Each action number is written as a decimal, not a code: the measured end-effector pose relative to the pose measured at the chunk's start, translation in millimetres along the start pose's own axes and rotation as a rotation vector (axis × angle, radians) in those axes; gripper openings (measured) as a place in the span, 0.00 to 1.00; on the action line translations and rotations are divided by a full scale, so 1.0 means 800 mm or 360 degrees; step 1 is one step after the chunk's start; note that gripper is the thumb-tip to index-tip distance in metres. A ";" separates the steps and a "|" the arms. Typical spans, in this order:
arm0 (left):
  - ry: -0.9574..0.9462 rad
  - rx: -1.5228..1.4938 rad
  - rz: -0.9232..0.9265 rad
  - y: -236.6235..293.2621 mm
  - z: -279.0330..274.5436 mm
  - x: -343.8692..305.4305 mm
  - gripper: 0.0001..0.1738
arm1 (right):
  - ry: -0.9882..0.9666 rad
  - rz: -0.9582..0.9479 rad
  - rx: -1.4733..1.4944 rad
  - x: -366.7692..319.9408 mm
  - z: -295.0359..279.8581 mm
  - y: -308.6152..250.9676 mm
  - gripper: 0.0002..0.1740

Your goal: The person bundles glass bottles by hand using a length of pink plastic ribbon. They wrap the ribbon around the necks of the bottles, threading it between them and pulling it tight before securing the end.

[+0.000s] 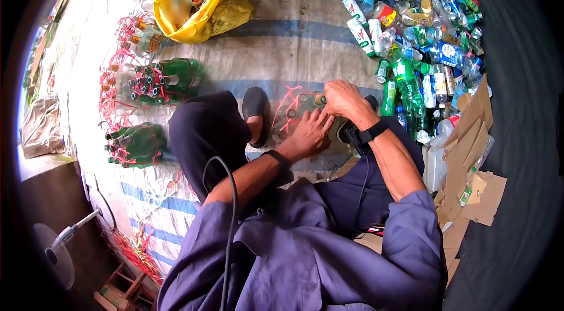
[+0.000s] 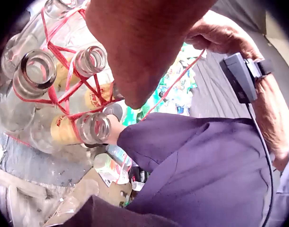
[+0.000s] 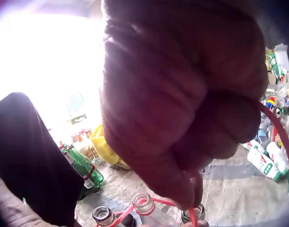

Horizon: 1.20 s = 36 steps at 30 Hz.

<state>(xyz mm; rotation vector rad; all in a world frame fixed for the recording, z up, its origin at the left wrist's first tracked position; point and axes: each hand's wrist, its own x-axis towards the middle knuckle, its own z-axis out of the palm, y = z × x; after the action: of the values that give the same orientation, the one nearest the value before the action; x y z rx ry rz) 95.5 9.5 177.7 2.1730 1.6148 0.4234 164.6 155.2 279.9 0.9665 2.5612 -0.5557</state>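
Note:
Clear glass bottles (image 2: 33,78) stand bundled between the person's legs, with pink plastic string (image 2: 52,94) criss-crossing their necks. My right hand (image 1: 348,99) is curled around a length of that string above the bundle. In the right wrist view, the string's loose end (image 3: 278,127) trails out past the fingers, and another stretch drops from the fingertips to the bottle mouths (image 3: 143,201). My left hand (image 1: 311,133) lies over the bottles with fingers extended, their tips close to the right hand. Left fingertips are partly hidden in the left wrist view.
String-tied green bottles (image 1: 138,143) and more bundles (image 1: 167,79) stand at left. A yellow bag (image 1: 220,0) of cans sits beyond them. Cans and plastic bottles (image 1: 411,46) are heaped at right, beside cardboard (image 1: 467,146). A fan (image 1: 56,252) is at lower left.

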 end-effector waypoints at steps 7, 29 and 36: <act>0.0123 -0.0050 -0.0015 -0.002 0.011 -0.002 0.43 | 0.0088 -0.0363 -0.0082 0.025 0.018 -0.002 0.07; 0.0426 -0.0596 -0.0715 -0.010 0.023 0.005 0.38 | -0.0107 -0.0145 0.0320 0.139 0.096 0.072 0.11; 0.0308 -0.0809 -0.0927 -0.012 0.024 0.019 0.38 | -0.0222 0.0111 0.0260 0.149 0.117 0.058 0.16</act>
<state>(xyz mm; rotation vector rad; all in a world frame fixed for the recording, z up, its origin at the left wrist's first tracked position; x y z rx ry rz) 100.6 23.6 155.9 1.2572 1.8880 0.7692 128.7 208.1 135.5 1.0282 2.3788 -0.7935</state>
